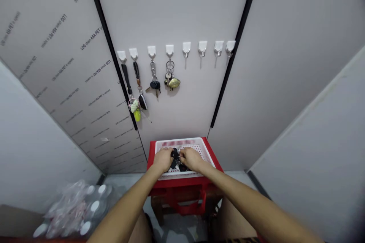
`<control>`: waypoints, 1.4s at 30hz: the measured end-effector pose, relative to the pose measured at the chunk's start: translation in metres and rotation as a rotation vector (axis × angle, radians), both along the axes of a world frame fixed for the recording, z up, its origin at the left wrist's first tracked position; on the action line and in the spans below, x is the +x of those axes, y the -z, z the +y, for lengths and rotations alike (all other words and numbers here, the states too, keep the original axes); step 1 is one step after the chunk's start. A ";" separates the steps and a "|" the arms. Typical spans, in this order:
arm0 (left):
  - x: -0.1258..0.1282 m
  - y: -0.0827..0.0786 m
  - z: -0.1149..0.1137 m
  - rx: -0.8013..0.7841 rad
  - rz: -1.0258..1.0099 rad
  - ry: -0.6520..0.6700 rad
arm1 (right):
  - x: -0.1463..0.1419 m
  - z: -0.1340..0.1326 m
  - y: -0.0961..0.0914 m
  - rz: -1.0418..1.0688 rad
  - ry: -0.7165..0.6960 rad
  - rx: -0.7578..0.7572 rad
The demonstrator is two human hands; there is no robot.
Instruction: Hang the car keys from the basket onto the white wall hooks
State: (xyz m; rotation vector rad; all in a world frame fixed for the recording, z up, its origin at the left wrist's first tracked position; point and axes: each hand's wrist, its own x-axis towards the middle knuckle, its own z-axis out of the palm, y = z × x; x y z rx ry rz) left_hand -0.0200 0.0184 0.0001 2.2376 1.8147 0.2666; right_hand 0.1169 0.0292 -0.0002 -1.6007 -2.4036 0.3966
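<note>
A white plastic basket [205,145] sits in front of me, with dark keys [175,163] inside it. My left hand [163,159] is over the basket's left half, its fingers closed on the left side of the black key bunch. From the right, my right hand [191,158] pinches the same bunch, thumb and fingertips together. My fingers partly cover the keys, so their exact number and shape are hidden. More dark pieces lie low in the basket, just under my right hand.
White adhesive hooks [186,47] line the wall. Hanging from the left ones are a black strap [126,79], a braided strap with a fob [142,101], black-headed keys [155,84] and keys with a brass padlock-like piece [173,82]. A red cloth [212,152] lies under the basket; capped bottles [95,205] stand left.
</note>
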 end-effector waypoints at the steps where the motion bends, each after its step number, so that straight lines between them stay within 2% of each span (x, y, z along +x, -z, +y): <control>1: 0.000 0.000 0.000 0.002 -0.011 0.001 | 0.001 0.001 -0.003 0.046 0.007 -0.005; 4: -0.001 0.000 0.001 0.006 -0.096 -0.004 | 0.008 0.007 -0.012 0.235 0.024 -0.072; 7: 0.002 -0.003 0.003 0.033 -0.276 0.031 | 0.014 0.012 -0.023 0.472 0.045 -0.218; 11: 0.017 -0.010 0.008 0.023 -0.656 0.114 | 0.016 0.017 -0.042 0.747 0.070 -0.360; 15: 0.033 -0.029 0.018 -0.038 -1.079 0.107 | 0.013 0.024 -0.079 0.931 0.107 -0.389; 17: 0.038 -0.048 0.026 -0.079 -1.223 0.057 | 0.013 0.031 -0.105 0.991 0.130 -0.343; 20: 0.044 -0.091 0.041 -0.085 -1.361 0.010 | 0.014 0.045 -0.150 1.082 0.129 -0.197; 25: 0.054 -0.175 0.067 0.052 -1.485 0.004 | 0.011 0.070 -0.224 1.260 0.138 0.085; 27: 0.058 -0.201 0.075 0.121 -1.499 -0.005 | 0.007 0.078 -0.248 1.308 0.142 0.184; 29: 0.061 -0.220 0.082 0.180 -1.482 -0.013 | 0.003 0.085 -0.265 1.328 0.163 0.256; 31: 0.062 -0.232 0.087 0.223 -1.440 -0.035 | 0.000 0.090 -0.274 1.316 0.208 0.296; 34: 0.060 -0.237 0.095 0.246 -1.380 -0.082 | -0.004 0.099 -0.278 1.249 0.293 0.319; 42: 0.060 -0.222 0.100 0.145 -1.389 -0.144 | -0.005 0.116 -0.260 1.111 0.362 0.330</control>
